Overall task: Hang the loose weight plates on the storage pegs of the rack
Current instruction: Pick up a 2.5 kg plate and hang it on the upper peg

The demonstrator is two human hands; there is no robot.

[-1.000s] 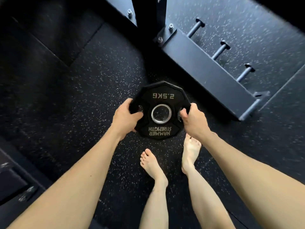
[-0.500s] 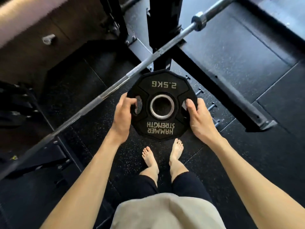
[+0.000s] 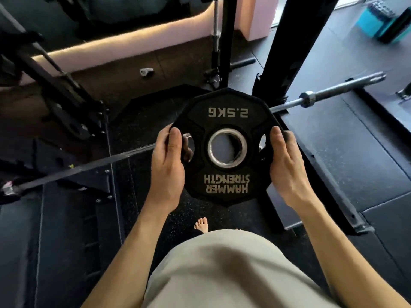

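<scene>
A black 2.5 kg weight plate (image 3: pixel 226 112) with a steel centre ring is held flat-face towards me at chest height, its lettering upside down. My left hand (image 3: pixel 168 165) grips its left edge, with fingers through the left grip hole. My right hand (image 3: pixel 287 165) grips its right edge the same way. Behind the plate stands a black rack upright (image 3: pixel 289 41). No storage pegs show in this view.
A steel barbell (image 3: pixel 329 94) runs across from lower left to upper right behind the plate. The rack's floor beam (image 3: pixel 333 185) runs along the right. More black frame parts (image 3: pixel 57 92) stand on the left. A teal box (image 3: pixel 373 23) sits far right. My bare foot (image 3: pixel 201 225) is below.
I have stood up and lifted the plate from near the floor to chest height. The view has tilted up, so the floor pegs dropped out of sight and the barbell and uprights came in.
</scene>
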